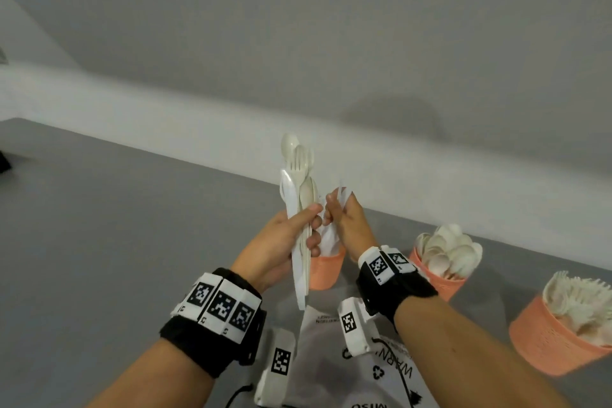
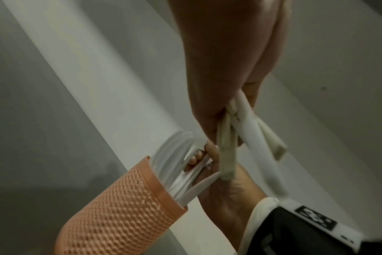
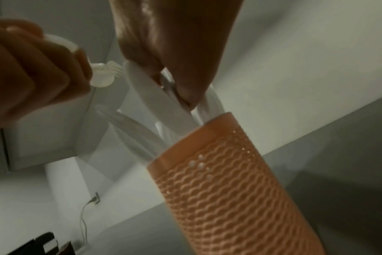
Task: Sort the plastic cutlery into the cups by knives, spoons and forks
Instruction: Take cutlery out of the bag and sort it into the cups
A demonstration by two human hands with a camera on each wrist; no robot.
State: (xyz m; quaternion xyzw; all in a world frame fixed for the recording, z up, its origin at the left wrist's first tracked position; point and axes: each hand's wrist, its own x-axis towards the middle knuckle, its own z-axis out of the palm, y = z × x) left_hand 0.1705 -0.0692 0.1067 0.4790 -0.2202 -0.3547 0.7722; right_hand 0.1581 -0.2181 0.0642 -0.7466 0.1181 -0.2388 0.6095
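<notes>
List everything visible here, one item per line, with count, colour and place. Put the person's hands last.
Mixed plastic cutlery bundle: one bunch, white and cream, upright in the left hand.
Plastic knife: one, white, pinched over the leftmost cup.
Perforated plastic cup of knives: one, salmon-orange, leftmost, behind the hands.
Perforated plastic cup of spoons: one, salmon-orange, middle.
Perforated plastic cup of forks: one, salmon-orange, rightmost.
Printed plastic bag: one, grey-white, on the table below the wrists.
Table: one, grey.
Wrist bands: two, black with black-and-white markers.
Left hand: grips the bundle.
Right hand: pinches the knife.
</notes>
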